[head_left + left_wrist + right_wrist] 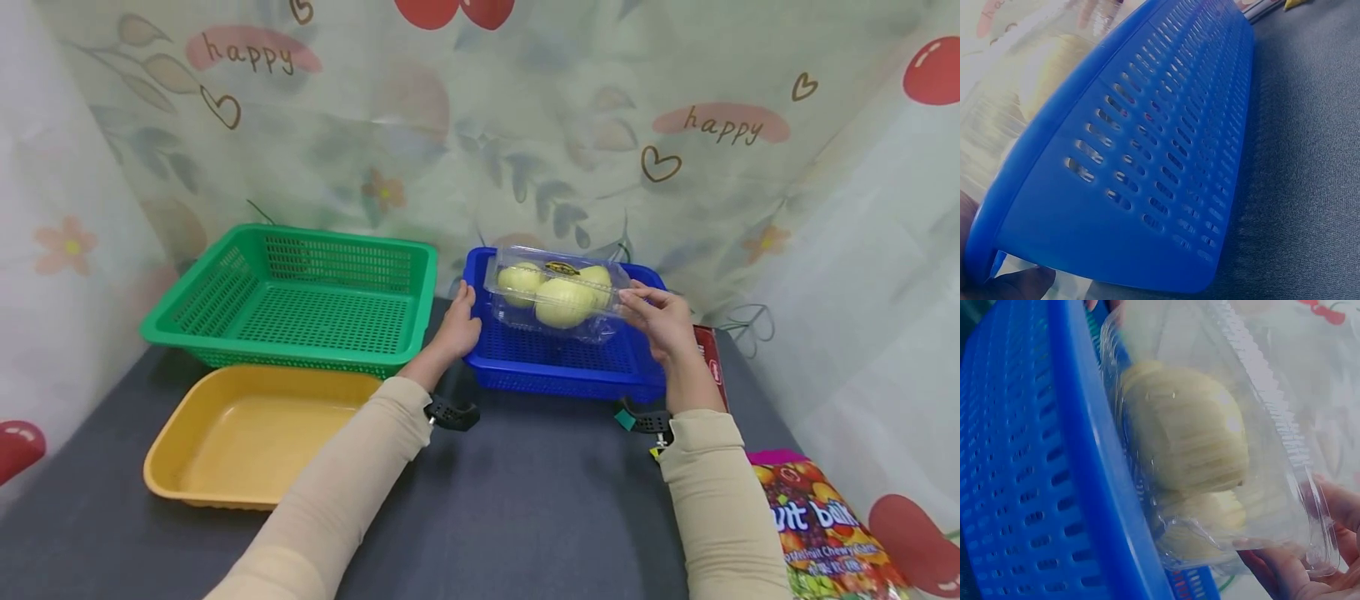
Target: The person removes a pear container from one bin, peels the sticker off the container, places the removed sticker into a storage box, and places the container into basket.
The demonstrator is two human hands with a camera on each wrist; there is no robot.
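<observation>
A clear plastic clamshell box (517,315) holds several pale yellow-green round fruits (564,302); a dark and yellow label sits on its lid. My right hand (662,321) pinches the right end of this box, which is tilted over the blue basket (570,379). Between thumb and fingers, the box's edge shows in the right wrist view, with the fruits (1185,431) behind the plastic. On the basket's left side, my left hand (459,327) grips the rim. In the left wrist view, fingers (1025,282) show on both sides of that rim.
To the left is a green basket (337,321), with a yellow tub (262,442) in front of it. A colourful fruit candy bag (821,525) lies at the right front. A dark red package (708,350) stands partly hidden behind my right wrist. Printed cloth hangs behind.
</observation>
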